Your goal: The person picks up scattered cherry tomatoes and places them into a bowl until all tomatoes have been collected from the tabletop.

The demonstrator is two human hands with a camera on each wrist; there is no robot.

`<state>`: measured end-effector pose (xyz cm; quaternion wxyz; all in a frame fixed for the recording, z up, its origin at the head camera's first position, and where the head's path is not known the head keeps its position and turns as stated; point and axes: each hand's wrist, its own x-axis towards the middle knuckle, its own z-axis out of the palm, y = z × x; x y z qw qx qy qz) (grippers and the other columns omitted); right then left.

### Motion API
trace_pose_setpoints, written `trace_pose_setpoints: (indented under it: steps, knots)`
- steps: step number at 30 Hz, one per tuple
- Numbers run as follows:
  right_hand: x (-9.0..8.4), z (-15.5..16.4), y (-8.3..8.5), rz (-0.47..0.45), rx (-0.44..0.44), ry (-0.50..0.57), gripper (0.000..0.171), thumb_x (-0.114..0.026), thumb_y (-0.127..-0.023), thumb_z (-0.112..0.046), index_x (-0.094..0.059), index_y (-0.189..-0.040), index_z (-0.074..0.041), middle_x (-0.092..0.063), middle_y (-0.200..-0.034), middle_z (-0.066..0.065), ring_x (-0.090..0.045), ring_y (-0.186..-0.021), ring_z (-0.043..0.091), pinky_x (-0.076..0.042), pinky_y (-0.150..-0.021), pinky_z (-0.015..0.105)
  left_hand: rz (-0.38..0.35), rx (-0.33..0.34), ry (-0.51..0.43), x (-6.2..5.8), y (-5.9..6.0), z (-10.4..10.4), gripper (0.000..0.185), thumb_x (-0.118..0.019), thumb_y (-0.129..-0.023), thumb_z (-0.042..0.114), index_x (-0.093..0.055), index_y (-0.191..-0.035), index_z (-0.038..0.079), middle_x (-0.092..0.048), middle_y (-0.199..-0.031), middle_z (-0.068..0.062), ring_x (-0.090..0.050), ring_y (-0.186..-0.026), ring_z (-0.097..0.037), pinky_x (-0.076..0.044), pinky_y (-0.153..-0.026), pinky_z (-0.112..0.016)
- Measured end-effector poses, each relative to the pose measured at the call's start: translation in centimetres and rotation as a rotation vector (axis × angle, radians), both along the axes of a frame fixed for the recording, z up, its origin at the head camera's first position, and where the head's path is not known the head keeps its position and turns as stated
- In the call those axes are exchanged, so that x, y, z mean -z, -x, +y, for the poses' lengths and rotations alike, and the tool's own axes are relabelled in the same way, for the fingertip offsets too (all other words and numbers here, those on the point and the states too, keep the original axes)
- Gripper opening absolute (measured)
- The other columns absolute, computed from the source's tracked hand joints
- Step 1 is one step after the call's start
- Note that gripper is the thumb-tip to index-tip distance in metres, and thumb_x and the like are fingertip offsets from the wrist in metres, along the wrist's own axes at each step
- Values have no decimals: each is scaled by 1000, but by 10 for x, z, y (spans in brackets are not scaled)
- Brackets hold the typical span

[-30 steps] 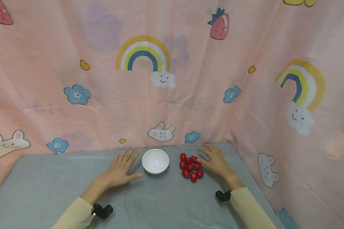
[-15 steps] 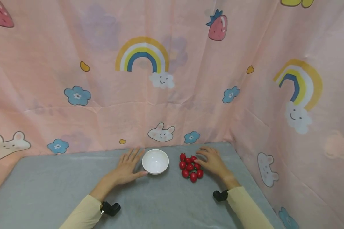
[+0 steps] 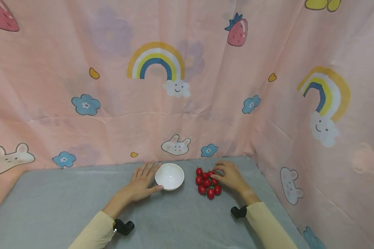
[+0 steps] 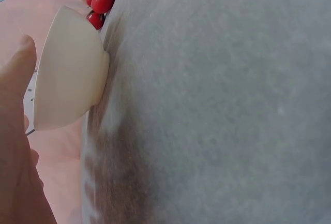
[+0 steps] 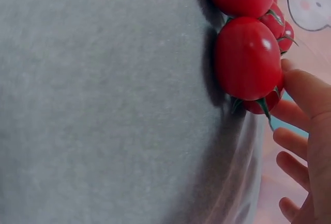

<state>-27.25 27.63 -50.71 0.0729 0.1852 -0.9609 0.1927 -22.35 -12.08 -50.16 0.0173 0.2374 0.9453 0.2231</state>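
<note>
A small white bowl (image 3: 169, 178) stands upright on the grey cloth, with nothing inside. My left hand (image 3: 141, 186) is spread at its left side, thumb tip and fingertips right at the rim. In the left wrist view the thumb (image 4: 23, 61) overlaps the bowl's outer wall (image 4: 72, 74). To the right lies a cluster of red cherry tomatoes (image 3: 206, 183) with green stems. My right hand (image 3: 232, 177) reaches its far right side, thumb and index finger apart beside a tomato. Close up, the right thumb (image 5: 305, 87) sits just behind the nearest tomato (image 5: 248, 58), which partly hides the others.
Grey cloth (image 3: 174, 221) covers the table. A pink patterned curtain (image 3: 112, 131) rises behind its back edge and along the right side. Each wrist carries a small black camera, one on the left (image 3: 124, 227) and one on the right (image 3: 238, 212).
My left hand has moved right, up to the bowl's rim. My right hand has drawn slightly left, its fingers bending closer to the tomatoes. Bowl and tomatoes stay in place.
</note>
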Motion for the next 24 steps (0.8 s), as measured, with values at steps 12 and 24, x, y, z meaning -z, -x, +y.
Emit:
trace_pose_setpoints:
  steps: [12,24]
  knots:
    - [-4,-4,4,-65,2,-26,25,-76,-86,-32,-78,-99,-12,-69,-120,10,-57,-123,33,-35,-107,62,-13,-20,10,1,1,5,90,-53,-93,63,-15,-160,17,-8,-168,-13,-6,-155,-42,-8,-118,-70]
    - [-9,-7,4,-109,9,-26,26,-75,-86,-29,-77,-99,-7,-68,-119,13,-58,-120,35,-35,-108,61,-29,-20,8,-1,0,6,91,-54,-93,62,-15,-160,15,-8,-168,-14,-4,-155,-42,-8,-118,-69]
